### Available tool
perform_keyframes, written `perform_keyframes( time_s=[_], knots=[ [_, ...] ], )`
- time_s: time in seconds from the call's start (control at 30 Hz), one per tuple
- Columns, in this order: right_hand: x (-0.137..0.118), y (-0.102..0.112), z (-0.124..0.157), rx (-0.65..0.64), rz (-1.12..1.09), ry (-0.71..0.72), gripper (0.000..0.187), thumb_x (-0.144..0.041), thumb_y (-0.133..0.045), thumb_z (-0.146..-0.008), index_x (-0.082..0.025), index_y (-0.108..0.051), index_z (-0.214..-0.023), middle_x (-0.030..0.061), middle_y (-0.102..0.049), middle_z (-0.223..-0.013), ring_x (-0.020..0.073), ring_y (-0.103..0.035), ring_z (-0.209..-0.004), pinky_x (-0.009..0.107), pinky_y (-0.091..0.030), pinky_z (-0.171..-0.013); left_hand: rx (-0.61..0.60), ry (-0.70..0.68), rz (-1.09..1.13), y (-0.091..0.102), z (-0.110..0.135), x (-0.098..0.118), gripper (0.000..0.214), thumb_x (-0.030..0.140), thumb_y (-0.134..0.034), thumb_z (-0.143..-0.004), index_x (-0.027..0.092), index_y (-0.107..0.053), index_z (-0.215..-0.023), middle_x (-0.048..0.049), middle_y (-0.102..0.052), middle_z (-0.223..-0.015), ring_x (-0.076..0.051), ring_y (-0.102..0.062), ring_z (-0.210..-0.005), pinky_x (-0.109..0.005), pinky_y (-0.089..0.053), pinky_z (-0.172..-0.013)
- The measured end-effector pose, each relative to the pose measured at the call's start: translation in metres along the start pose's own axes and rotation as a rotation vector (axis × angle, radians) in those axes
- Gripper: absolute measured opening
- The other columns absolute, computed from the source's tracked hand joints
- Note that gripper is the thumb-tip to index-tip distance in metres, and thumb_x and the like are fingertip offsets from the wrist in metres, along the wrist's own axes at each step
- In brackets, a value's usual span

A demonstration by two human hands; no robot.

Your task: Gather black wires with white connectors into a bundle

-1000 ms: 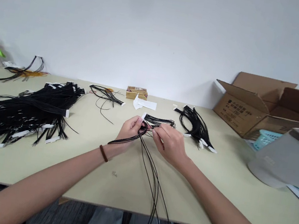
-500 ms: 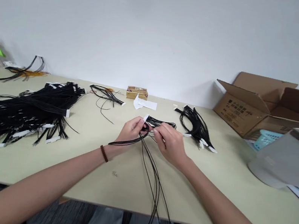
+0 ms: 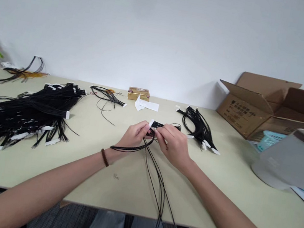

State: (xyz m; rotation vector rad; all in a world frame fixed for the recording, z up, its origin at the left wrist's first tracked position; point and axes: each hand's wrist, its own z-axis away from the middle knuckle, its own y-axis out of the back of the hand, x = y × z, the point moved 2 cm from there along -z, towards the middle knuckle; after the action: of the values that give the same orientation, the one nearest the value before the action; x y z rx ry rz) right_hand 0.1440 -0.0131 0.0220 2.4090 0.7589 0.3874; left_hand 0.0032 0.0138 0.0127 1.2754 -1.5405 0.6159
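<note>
Between my two hands, above the middle of the table, is a black wire harness [image 3: 156, 171] with a white connector [image 3: 151, 123] at its upper end. My left hand [image 3: 133, 134] pinches the harness just below that connector, thumb on top. Close beside it, my right hand [image 3: 173, 141] has its fingers curled and pressed onto the wires near the connector; the fingertips are partly hidden. Some wires loop over my left wrist, and several long ones hang down past the table's front edge. More of the bundle shows behind my right fingers.
A large pile of black harnesses [image 3: 45, 106] covers the left of the table [image 3: 93, 186]. A smaller bundle [image 3: 197, 123] lies right of centre. At the back stand a gold box [image 3: 138, 94] and white paper [image 3: 149, 105]. An open carton [image 3: 242, 111] and translucent container [image 3: 289, 164] stand at right.
The white connector has shifted slightly right and down and is tilted more. My right fingers have moved in closer to my left thumb.
</note>
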Motion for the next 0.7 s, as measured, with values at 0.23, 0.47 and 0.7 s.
perform_keyframes(
  time_s=[0.23,0.47,0.7],
  knots=[
    [0.001,-0.002,0.0,0.015,0.025,0.017,0.019,-0.021,-0.043,-0.088,-0.018,-0.054,-0.073,-0.0005,-0.054,-0.066,0.0103,-0.045,-0.062,0.023,-0.031,-0.058,-0.006,0.022,0.06,0.0,-0.001,-0.002,0.033,0.046,-0.044,-0.081,0.017,-0.045,-0.065,0.0019,-0.047,-0.064,-0.01,-0.047,-0.061,-0.022,-0.042,-0.062],
    [0.031,0.006,-0.002,0.171,0.145,-0.098,0.01,-0.029,-0.05,-0.085,-0.019,-0.052,-0.084,0.0013,-0.052,-0.07,0.0134,-0.046,-0.067,0.024,-0.032,-0.057,0.11,0.121,0.433,0.006,-0.003,-0.008,0.027,0.041,-0.053,-0.078,0.014,-0.053,-0.078,-0.0058,-0.061,-0.084,-0.016,-0.06,-0.079,-0.033,-0.048,-0.078],
    [0.06,0.011,0.002,0.213,0.232,-0.134,0.007,-0.025,-0.05,-0.083,-0.021,-0.05,-0.088,0.0018,-0.05,-0.072,0.0156,-0.047,-0.069,0.026,-0.033,-0.058,0.02,0.24,0.421,0.009,-0.002,-0.007,0.027,0.041,-0.054,-0.077,0.014,-0.054,-0.078,-0.0098,-0.065,-0.093,-0.017,-0.064,-0.077,-0.037,-0.051,-0.075]
  ],
)
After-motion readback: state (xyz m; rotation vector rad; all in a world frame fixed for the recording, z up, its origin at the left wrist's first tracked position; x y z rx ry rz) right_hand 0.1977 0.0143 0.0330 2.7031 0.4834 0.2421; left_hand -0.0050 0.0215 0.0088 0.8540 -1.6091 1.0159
